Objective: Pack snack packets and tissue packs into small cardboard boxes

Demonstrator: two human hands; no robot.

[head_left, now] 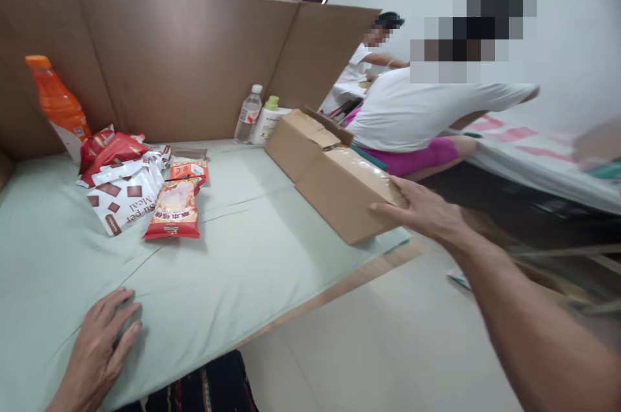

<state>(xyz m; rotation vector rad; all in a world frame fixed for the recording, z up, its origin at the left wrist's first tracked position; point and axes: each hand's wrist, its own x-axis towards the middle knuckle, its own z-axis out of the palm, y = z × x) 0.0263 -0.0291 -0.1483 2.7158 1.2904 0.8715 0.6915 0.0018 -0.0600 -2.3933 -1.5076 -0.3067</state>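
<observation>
My left hand (103, 341) rests palm down on the pale green cloth (228, 295), open, its fingers spread and nothing in them. Out to the right, my right hand (429, 208) grips the near end of a long brown cardboard box (334, 198), with the thumb against its side and the fingers over the top edge. Beyond my left hand lie a red and yellow snack packet (174, 208), a white "Super Meal" packet (129, 192), a smaller orange packet (189, 166) and red packaging (111, 150).
An orange bottle (61, 105) leans at the back left. By the box's far end stand a clear bottle (249, 116) and a white bottle with a green cap (269, 119). A cardboard panel (194, 63) walls the back. Two people in white shirts (412, 114) sit beyond, right.
</observation>
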